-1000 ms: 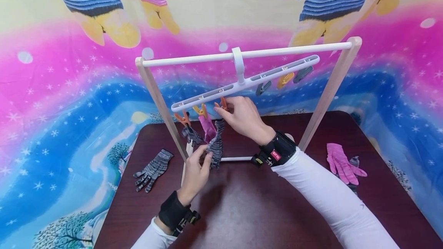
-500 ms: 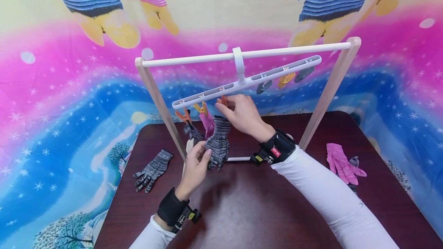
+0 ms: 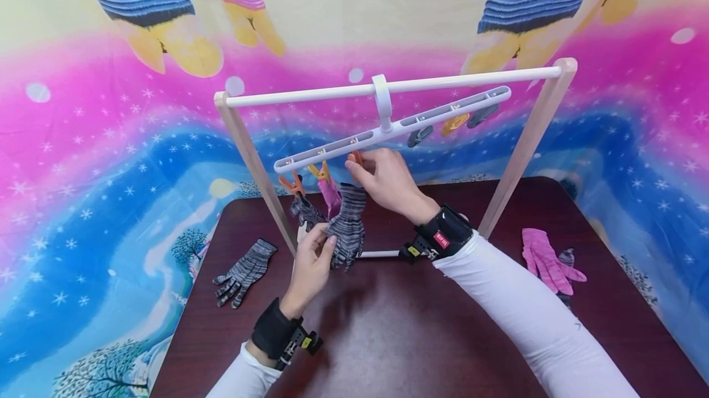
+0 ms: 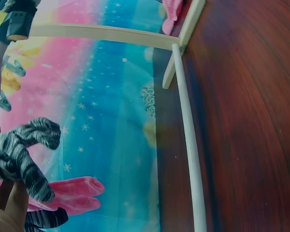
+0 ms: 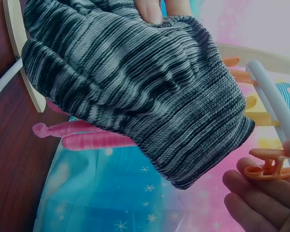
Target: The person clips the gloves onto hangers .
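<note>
And here's the right hand [image 5: 261, 198], pinching an orange clip [image 5: 268, 173] between thumb and fingers! Up and left of it, a grey-striped glove [image 5: 135, 96] fills the view, its cuff near the fingertips yet apart from them. Left-hand fingers [image 5: 150, 9] grip that glove, well above the right hand. Just over the right hand slants a pale bar [image 5: 273, 96], yellow clip [image 5: 262, 119] beside it. Farther left, pink glove fingers [image 5: 99, 139] peek from behind the striped knit!

The glove [image 5: 135, 92] is striped grey-black (the clothespin [image 5: 268, 175] orange).
</note>
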### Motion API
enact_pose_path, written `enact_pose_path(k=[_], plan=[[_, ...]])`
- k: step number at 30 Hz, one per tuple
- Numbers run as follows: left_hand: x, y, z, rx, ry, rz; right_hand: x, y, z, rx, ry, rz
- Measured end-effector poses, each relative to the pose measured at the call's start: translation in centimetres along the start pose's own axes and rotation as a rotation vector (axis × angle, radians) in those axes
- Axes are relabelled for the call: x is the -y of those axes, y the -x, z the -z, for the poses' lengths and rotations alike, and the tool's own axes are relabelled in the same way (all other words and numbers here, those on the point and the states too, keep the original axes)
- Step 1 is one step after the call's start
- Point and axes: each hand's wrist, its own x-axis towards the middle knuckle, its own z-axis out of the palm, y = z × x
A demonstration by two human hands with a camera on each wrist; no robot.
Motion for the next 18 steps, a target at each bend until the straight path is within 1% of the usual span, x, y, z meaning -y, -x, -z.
enact_pose_path(k=[4,6,7,9,11,14,15,18], plan=[[0.03,0.27,-0.32,-0.029,-0.115,-0.033,0.15,-0.07,-0.01,-0.015,-0.007,-0.011],[-0.04,0.35,-0.44,-0.033,-0.145,-0.043,0.23,-0.09,0.00,-0.018,-0.005,-0.018],[-0.11,0.36,-0.47,-0.031,-0.145,-0.047,0.27,-0.10,0.01,-0.019,-0.004,-0.020],[-0.24,0.33,-0.44,-0.011,-0.109,-0.043,0.31,-0.12,0.06,-0.016,-0.005,-0.024],[-0.29,0.20,-0.33,0.014,-0.036,-0.026,0.32,-0.13,0.10,-0.010,-0.009,-0.024],[-0.20,-0.07,-0.02,0.045,0.089,0.018,0.26,-0.12,0.12,0.005,-0.022,-0.018],[-0.19,-0.14,0.08,0.052,0.117,0.031,0.22,-0.12,0.09,0.010,-0.028,-0.013],[-0.18,-0.33,0.37,0.073,0.166,0.048,0.10,-0.14,-0.01,0.018,-0.050,0.002]])
